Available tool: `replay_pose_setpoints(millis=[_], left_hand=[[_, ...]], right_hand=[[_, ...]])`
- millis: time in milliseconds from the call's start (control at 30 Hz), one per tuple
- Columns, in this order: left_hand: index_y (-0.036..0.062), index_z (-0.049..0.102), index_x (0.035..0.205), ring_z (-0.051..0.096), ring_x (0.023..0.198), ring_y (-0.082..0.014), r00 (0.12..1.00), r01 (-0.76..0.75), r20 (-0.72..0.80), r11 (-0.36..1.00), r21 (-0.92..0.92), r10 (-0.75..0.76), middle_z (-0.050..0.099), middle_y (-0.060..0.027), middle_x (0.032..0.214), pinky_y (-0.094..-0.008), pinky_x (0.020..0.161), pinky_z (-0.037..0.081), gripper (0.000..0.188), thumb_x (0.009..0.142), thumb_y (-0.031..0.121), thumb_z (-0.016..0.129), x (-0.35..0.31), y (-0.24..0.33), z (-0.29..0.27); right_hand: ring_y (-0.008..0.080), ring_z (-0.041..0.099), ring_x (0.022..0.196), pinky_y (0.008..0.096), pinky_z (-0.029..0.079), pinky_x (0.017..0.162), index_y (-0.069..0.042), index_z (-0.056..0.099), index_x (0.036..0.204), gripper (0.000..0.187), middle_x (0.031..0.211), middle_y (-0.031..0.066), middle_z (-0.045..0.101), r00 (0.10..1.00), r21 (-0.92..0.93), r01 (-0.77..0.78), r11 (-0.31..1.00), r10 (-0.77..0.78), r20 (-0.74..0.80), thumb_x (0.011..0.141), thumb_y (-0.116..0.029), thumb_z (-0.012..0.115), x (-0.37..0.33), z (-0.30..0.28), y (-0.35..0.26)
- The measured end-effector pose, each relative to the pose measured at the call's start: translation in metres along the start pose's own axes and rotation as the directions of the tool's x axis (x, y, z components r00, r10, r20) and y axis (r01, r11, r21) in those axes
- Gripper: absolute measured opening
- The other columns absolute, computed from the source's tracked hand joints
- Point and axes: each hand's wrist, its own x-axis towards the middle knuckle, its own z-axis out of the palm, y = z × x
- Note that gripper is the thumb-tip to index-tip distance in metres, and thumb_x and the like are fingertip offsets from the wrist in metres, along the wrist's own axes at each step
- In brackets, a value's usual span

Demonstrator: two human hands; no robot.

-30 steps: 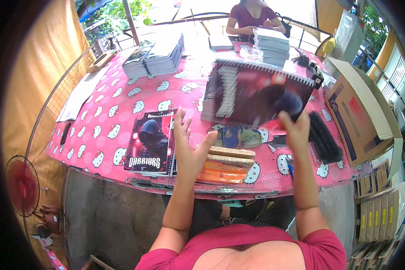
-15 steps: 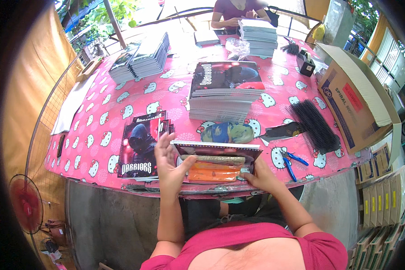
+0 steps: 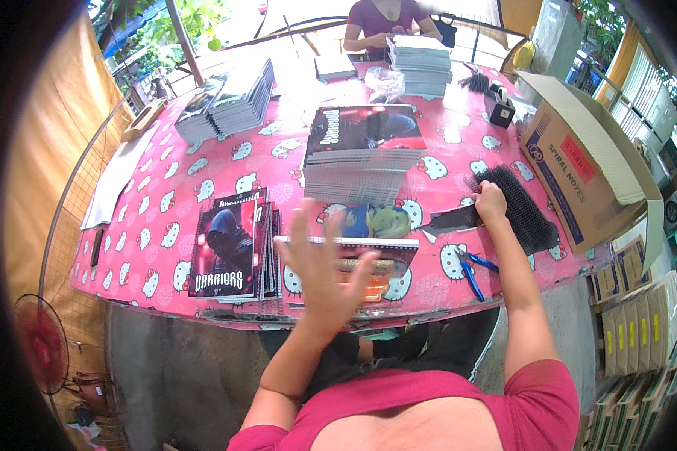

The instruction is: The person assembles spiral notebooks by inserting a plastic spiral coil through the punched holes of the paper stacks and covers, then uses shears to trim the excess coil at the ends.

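Note:
My left hand is raised with fingers spread, in front of an unbound notebook block with a punched edge. That block stands tilted on the table; behind my hand an orange wrapped block with a tan strip on top shows in part. Over to the right, my right hand has its fingers closed at the left edge of a pile of black spiral coils, pinching a black spiral coil largely hidden by the fingers. Blue-handled cutters lie open below the right forearm's left side.
Finished notebooks with dark covers lie at left. A tall notebook stack stands in the middle, a blue-green cloth bundle before it. A cardboard box stands at right. Across the pink table sits another person.
My right hand has let go of the notebook block and moved right and away to the coils. The left hand has lifted in front of the block, fingers spread.

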Motion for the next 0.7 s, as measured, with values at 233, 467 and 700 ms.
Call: replay_pose_setpoints(millis=[233,467,700], left_hand=[[0.0086,0.051,0.130,0.046,0.124,-0.0261,0.907,-0.231,0.378,0.969,0.085,0.183,0.049,-0.0117,0.135,-0.0550,0.109,0.016,0.051,0.085,0.029,0.063,0.004,0.010,0.027],[0.0106,0.072,0.089,0.063,0.090,-0.0187,0.980,-0.066,0.169,0.978,-0.197,0.101,0.069,-0.0021,0.090,-0.0423,0.102,0.028,0.018,0.073,0.018,0.076,0.008,0.011,0.030],[0.0142,0.072,0.088,0.060,0.081,-0.0157,0.979,-0.068,0.177,0.984,-0.165,0.097,0.066,0.0009,0.082,-0.0417,0.096,0.031,0.018,0.073,0.024,0.076,0.008,0.013,0.027]], right_hand=[[0.0337,0.062,0.086,0.0411,0.049,0.076,-0.002,0.066,0.099,0.019,0.098,0.0200,0.061,0.912,0.402,0.394,0.826,-0.300,-0.278,0.080,-0.006,0.063,-0.041,-0.049,-0.038],[0.0209,0.065,0.081,0.0325,0.051,0.070,-0.005,0.069,0.106,0.030,0.088,0.0128,0.066,0.838,0.720,0.469,0.511,-0.514,-0.182,0.076,-0.005,0.072,-0.132,-0.110,-0.095],[0.0159,0.061,0.070,0.0262,0.047,0.063,-0.003,0.071,0.096,0.022,0.079,0.0068,0.062,0.834,0.749,0.506,0.429,-0.466,-0.296,0.074,-0.004,0.074,-0.148,-0.121,-0.113]])
